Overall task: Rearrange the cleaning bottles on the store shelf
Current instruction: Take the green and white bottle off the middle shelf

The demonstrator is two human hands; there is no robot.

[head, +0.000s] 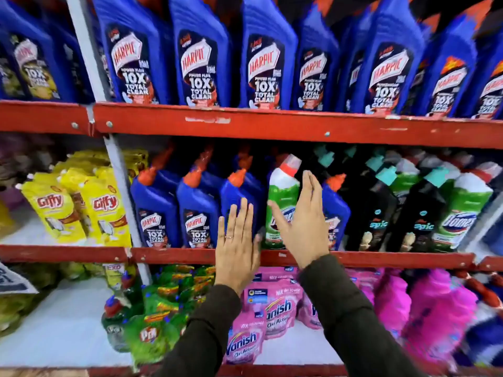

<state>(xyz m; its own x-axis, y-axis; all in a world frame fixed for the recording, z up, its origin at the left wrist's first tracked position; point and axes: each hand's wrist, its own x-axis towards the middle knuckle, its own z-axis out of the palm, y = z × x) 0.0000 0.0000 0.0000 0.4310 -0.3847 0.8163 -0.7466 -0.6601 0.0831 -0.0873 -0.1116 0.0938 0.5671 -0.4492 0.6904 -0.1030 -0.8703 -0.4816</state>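
Two hands reach toward the middle shelf (272, 258) of a red store rack. Left hand (237, 240), fingers spread flat w/ a ring, is in front of a blue Harpic bottle (239, 194); right hand (306, 221), open & edge-on, is beside the green Domex bottle (281, 197), gripping nothing. Contact can't be told. Black Spic bottles (375, 213) stand to the right, yellow Giffy pouches (79, 202) to the left.
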